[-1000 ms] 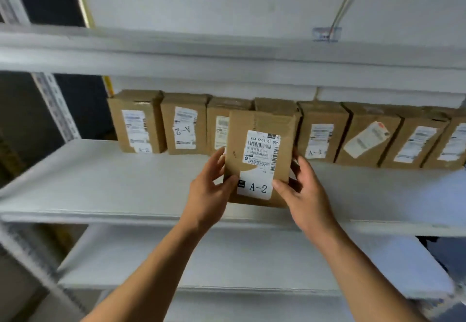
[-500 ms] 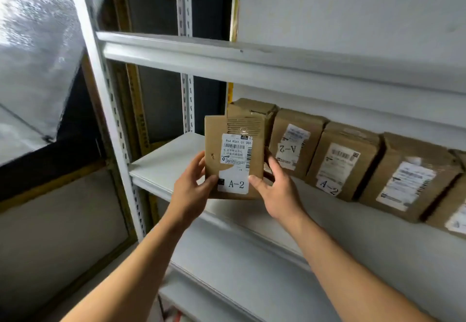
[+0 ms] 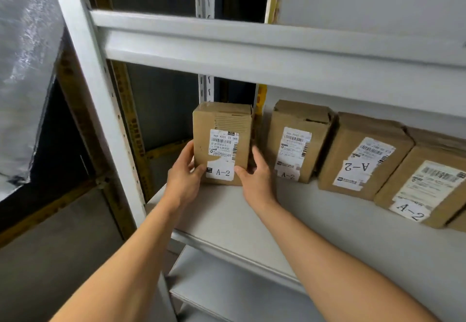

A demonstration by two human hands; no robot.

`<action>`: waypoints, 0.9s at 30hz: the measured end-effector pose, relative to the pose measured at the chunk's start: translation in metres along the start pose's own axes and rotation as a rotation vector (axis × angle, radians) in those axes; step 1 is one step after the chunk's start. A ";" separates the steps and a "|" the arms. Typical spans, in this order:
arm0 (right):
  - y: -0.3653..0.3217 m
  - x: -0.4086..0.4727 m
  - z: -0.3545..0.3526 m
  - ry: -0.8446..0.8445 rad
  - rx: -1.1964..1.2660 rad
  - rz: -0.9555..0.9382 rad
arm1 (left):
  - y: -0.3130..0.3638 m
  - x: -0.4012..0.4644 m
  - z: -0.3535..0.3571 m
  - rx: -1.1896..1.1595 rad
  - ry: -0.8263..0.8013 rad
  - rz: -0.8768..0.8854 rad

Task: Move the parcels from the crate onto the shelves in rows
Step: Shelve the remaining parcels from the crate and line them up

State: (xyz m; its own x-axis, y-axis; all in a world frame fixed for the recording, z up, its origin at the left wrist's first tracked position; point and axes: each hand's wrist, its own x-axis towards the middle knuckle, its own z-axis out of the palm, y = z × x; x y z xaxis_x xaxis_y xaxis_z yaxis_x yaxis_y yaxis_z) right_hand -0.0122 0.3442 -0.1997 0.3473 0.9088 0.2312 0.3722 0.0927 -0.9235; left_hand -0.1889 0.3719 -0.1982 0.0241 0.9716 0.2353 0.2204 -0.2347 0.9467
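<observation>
While both arms reach up to the middle shelf (image 3: 227,210), the parcel (image 3: 222,142) stands upright at the shelf's left end, its bottom edge down on the board or just above it — too close to call. The left hand (image 3: 184,175) presses the box's left side, thumb across the lower front corner, and the right hand (image 3: 257,178) clamps the right side, thumb laid on the white A-2 label (image 3: 222,172); so the grip is closed on the parcel from both flanks. Just right of the grip, with a narrow gap between, stands a second parcel (image 3: 297,140), also marked A-2, and beyond it a third parcel (image 3: 363,155) with its label upside down, then a fourth parcel (image 3: 428,183), all in one row. Left of the grip rises the white upright post (image 3: 100,110).
</observation>
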 end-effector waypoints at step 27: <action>0.011 0.053 0.041 0.357 -0.169 0.118 | -0.013 0.083 0.041 0.071 -0.166 0.083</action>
State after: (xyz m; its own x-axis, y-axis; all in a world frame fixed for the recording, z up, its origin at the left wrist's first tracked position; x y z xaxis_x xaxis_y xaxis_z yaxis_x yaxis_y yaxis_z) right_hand -0.0252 0.4102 -0.2100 0.6620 0.7081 0.2456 0.4373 -0.0989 -0.8939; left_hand -0.1498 0.4573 -0.2001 0.2040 0.9418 0.2671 0.2795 -0.3175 0.9061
